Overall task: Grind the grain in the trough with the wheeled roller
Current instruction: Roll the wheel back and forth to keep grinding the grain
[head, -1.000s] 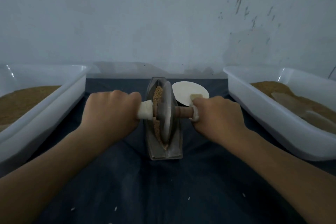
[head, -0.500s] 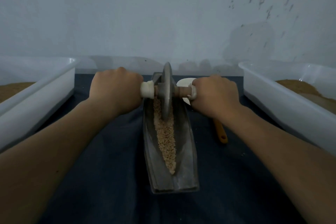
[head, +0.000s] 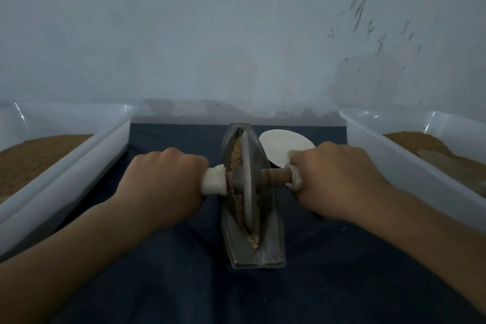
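Cloth [head: 236, 297] dark blue, trough [head: 273, 244] on it, wall [head: 236, 34] grey (scuffed)

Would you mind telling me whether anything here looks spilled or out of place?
Only slightly: a few stray grains lie on the dark cloth right of the trough, outside it. Otherwise nothing stands out.

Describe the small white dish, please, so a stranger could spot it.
On the dark cloth between two white tubs stands a metal trough. Right of its far end, behind the right hand, lies the dish: the only round, flat white thing.
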A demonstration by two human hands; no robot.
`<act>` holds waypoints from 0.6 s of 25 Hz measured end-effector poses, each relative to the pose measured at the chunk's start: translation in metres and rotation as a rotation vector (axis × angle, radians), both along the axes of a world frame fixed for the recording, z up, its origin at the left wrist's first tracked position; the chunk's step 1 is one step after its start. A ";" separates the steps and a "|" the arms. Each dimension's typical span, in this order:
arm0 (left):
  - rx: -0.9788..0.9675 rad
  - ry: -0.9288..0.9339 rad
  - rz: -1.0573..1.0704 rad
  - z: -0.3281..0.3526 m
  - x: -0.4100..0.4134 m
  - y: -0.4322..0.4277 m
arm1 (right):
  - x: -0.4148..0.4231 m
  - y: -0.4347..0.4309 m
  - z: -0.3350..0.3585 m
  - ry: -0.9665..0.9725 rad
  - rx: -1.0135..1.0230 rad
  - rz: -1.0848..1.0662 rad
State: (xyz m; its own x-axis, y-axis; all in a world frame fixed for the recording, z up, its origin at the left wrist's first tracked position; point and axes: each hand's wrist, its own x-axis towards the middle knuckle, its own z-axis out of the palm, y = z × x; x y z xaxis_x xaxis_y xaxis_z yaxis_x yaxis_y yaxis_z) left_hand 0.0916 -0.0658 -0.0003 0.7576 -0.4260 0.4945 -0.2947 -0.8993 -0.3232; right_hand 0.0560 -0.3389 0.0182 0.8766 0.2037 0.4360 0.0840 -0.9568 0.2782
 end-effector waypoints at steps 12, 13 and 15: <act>-0.136 0.034 0.117 -0.001 0.086 -0.029 | 0.103 0.006 -0.006 0.018 0.093 -0.052; -0.147 0.023 0.116 -0.005 0.076 -0.026 | 0.091 0.007 -0.006 -0.001 0.071 -0.046; -0.114 -0.011 0.083 -0.009 0.050 -0.019 | 0.063 0.007 -0.007 -0.011 0.042 -0.038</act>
State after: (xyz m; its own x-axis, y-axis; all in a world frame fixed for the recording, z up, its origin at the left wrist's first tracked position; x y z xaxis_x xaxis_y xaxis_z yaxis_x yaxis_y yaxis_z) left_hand 0.1421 -0.0849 -0.0094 0.7823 -0.3029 0.5443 -0.2148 -0.9514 -0.2206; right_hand 0.1194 -0.3315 0.0115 0.8783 0.1515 0.4535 0.0442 -0.9701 0.2385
